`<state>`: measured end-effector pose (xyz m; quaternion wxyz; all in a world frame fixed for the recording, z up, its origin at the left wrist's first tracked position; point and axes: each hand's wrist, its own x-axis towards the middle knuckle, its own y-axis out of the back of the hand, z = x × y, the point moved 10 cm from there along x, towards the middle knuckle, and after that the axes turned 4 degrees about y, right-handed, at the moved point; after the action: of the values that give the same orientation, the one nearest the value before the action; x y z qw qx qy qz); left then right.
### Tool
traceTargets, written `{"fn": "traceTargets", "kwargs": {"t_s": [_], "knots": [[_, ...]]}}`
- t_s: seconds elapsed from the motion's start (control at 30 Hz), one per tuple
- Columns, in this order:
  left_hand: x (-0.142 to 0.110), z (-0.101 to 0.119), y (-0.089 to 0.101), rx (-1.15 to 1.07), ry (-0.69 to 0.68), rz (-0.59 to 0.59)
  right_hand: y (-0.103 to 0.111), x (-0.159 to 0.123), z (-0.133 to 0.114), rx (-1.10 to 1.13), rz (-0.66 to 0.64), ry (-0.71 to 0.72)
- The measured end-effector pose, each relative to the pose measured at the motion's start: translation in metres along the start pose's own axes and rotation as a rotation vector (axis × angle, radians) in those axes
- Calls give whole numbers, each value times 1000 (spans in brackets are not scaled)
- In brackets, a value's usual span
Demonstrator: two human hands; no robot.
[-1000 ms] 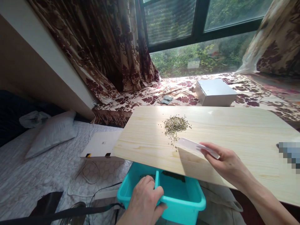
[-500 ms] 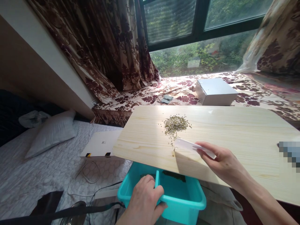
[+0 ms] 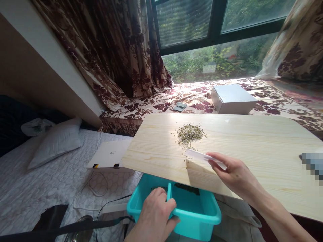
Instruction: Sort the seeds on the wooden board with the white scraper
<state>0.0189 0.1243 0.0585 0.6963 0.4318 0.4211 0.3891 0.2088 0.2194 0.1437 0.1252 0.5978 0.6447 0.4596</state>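
My right hand (image 3: pixel 228 169) pinches a thin white plastic scraper (image 3: pixel 200 157), tilted on edge over the light wooden table (image 3: pixel 262 148). Just beyond the scraper lies a loose heap of small green beans (image 3: pixel 190 133), with a few stray ones trailing toward the near edge. Below that edge, my left hand (image 3: pixel 158 210) is closed on the front rim and divider of a turquoise two-compartment bin (image 3: pixel 196 218). Dark green contents (image 3: pixel 188 189) show at the back of its right compartment. More lies in the left one, partly hidden by my fingers.
A white box (image 3: pixel 233 97) sits on the flowered window ledge near a small grey cloth (image 3: pixel 180 106). Left of the table, a flat white box (image 3: pixel 108 154) rests on the quilted bed (image 3: pixel 63 178) beside cables. A pixelated item (image 3: pixel 313 164) lies at the table's right.
My right hand has drawn the scraper slightly left and toward the near edge, across the trailing beans. My left hand keeps its grip on the bin.
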Motion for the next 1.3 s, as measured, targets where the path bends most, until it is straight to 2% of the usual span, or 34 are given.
{"fn": "traceTargets", "kwargs": {"t_s": [0.4,0.53,0.7,1.03,1.3], "knots": [[-1,-1,1,-16,-5,8,-3,2,-7,-60,33,78],[-1,-2,1,-21,-11,33,-5,3,-12,-54,2,103],[-2,-4,0,-13,2,30,1,2,-12,-54,39,87],[0,-3,1,-4,0,16,-7,-7,-7,37,-14,50],[-1,-4,1,-8,-7,49,-15,-8,-3,78,-44,28]]}}
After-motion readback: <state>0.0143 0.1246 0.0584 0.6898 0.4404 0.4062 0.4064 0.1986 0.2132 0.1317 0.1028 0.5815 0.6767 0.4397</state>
